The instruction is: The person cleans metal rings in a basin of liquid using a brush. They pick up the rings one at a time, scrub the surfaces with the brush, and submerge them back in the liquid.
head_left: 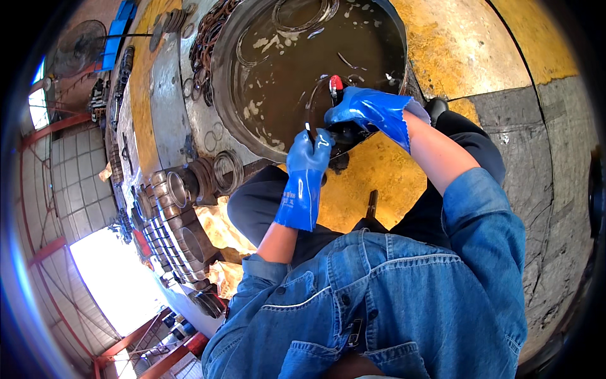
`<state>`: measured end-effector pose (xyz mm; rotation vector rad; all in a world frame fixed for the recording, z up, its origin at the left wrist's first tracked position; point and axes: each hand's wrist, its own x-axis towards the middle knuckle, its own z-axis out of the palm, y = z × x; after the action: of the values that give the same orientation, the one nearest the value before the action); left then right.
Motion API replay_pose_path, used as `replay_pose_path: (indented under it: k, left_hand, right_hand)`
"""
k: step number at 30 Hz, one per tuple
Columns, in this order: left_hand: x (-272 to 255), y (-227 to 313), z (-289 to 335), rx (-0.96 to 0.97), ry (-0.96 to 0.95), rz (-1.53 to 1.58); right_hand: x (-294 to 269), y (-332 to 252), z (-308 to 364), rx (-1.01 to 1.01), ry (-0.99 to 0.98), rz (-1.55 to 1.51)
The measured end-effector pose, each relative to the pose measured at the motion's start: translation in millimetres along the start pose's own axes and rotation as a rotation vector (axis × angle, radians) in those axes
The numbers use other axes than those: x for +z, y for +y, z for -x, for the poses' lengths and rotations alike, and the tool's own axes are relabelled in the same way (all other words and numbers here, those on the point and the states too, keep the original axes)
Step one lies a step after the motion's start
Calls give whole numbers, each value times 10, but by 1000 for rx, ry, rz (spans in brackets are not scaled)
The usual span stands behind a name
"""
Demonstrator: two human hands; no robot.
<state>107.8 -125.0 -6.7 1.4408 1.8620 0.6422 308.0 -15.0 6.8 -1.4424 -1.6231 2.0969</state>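
Note:
My left hand (306,167), in a blue rubber glove, is closed with thumb and fingers around the near end of a thin dark ring (310,104). The ring curves up over the near part of a round tub (222,79) of murky brown liquid. In a matching glove, my right hand (363,108) is wrapped round a black tool with a red end (336,83), beside the ring. Its kind cannot be made out, since the glove hides most of it. Larger thin rings (302,28) lie partly in the liquid at the tub's far side.
Left of the tub, many dark rings (205,47) are heaped, and thin loops (227,172) lie nearer. Metal cylinders and stacked rings (180,189) stand at the lower left. Yellow floor (379,174) shows between my knees. A fan (79,49) stands far left.

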Motion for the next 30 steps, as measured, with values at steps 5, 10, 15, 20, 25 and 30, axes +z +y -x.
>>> replay_pose_path:
  k: [5, 10, 15, 20, 25, 30]
  left_hand:
    - [-276, -24, -468, 3, -86, 408]
    - [-725, 453, -840, -137, -226, 130]
    - [-1069, 472, -1042, -28, -138, 340]
    - [-1268, 148, -1127, -42, -96, 407]
    - [-1202, 43, -1173, -98, -141, 464]
    - [-1070, 113, -1142, -82, -252, 450]
  right_hand:
    - [144, -79, -118, -62, 208, 475]
    - [174, -170, -394, -251, 511, 837]
    - [130, -80, -506, -581, 888, 410]
    - [80, -7, -517, -152, 776, 518]
    - [104, -213, -459, -701, 665, 599]
    - [172, -440, -554, -918, 685, 996]
